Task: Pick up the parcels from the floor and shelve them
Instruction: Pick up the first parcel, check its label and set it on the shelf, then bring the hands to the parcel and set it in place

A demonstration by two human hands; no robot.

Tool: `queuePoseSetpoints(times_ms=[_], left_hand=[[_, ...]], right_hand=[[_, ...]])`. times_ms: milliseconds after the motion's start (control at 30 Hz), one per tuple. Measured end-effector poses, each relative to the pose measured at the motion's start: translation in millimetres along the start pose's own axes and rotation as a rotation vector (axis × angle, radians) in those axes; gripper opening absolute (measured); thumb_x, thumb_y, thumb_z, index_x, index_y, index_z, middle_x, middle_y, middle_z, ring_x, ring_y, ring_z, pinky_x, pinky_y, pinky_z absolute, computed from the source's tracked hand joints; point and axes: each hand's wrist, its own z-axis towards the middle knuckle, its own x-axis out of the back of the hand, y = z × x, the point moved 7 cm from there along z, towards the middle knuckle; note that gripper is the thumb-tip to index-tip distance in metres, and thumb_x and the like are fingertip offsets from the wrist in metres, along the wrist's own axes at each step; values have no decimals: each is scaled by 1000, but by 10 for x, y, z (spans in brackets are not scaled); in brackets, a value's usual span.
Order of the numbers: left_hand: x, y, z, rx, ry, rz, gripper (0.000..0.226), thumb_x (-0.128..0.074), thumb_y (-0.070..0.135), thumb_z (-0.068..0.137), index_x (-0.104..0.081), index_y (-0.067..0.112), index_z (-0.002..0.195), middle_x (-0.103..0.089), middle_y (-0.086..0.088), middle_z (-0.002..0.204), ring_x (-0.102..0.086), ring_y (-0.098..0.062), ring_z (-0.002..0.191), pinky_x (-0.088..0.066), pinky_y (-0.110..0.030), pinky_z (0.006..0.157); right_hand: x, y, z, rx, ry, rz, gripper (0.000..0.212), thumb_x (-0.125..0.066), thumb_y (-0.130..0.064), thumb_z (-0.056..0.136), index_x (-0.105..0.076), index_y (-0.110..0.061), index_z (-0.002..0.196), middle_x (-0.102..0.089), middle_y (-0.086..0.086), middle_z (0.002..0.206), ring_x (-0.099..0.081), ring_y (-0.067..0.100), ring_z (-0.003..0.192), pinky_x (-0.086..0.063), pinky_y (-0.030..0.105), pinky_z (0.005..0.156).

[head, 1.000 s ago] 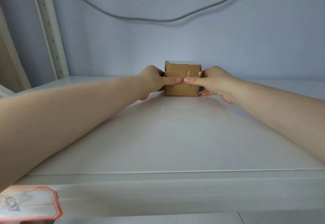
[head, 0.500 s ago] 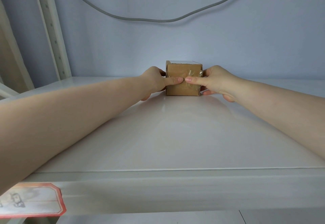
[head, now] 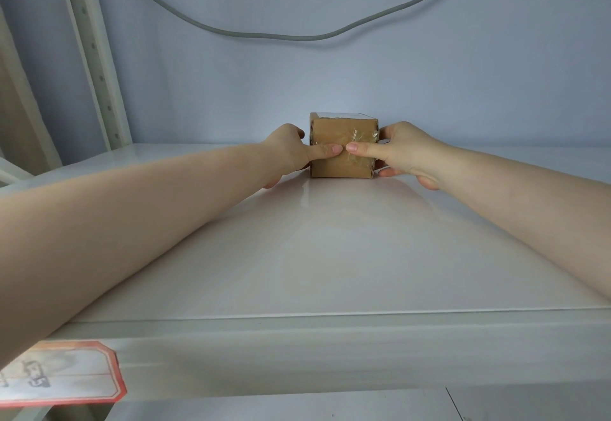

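One parcel (head: 342, 147), a small brown cardboard box sealed with clear tape, stands upright on the white shelf (head: 330, 255), far back and close to the pale wall; whether it touches the wall cannot be told. Judged from this, the shelving of this parcel is all but complete: it rests on the shelf, and only the letting go remains. The floor is out of view, so how many parcels are left to collect cannot be told.

The parcel sits between the two hands. The left hand (head: 291, 152) clasps its left side, thumb laid flat across the near face. The right hand (head: 401, 152) clasps its right side, thumb likewise on the near face, the two thumb tips nearly meeting at the middle. Both hands are grasping the parcel, neither released.

A grey cable (head: 297, 36) sags along the wall above. A red-bordered label (head: 59, 374) is fixed to the shelf's near edge, at left.
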Motion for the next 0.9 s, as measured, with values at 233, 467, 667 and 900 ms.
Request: queuePoseSetpoints(times_ms=[233,467,667,900], left_hand=[[-12,123,-221,21,-29,53,141,-82,70,33,-36,12,153,-56,-5,140,-57,-25,127,-44,-40,110],[9,401,-461,-2,-15,241,92,-72,55,82,-34,8,151,-41,7,98,-43,-14,82,-35,-26,71],[219,409,-748,101,-33,332,71,-69,71,73,-52,19,119,-42,-4,118,-49,-28,104,-44,-34,99],[418,569,-1291,-9,-58,37,37,-75,37,84,-70,18,116,-71,-1,120,-67,-19,115,-52,-38,102]], right_hand=[[59,20,40,7,-7,-30,69,-79,-43,74,-56,-12,131,-65,6,121,-65,20,105,-57,32,81],[190,0,-77,-40,-1,-89,97,-77,-45,74,-32,-7,150,-45,13,146,-57,22,117,-54,28,76],[501,-203,-402,-90,59,-167,67,-74,-32,82,-49,-2,136,-60,16,125,-59,25,114,-52,33,83],[416,-528,-1058,87,-13,131,28,-71,-24,85,-71,-10,109,-75,8,101,-71,21,93,-57,27,80]])
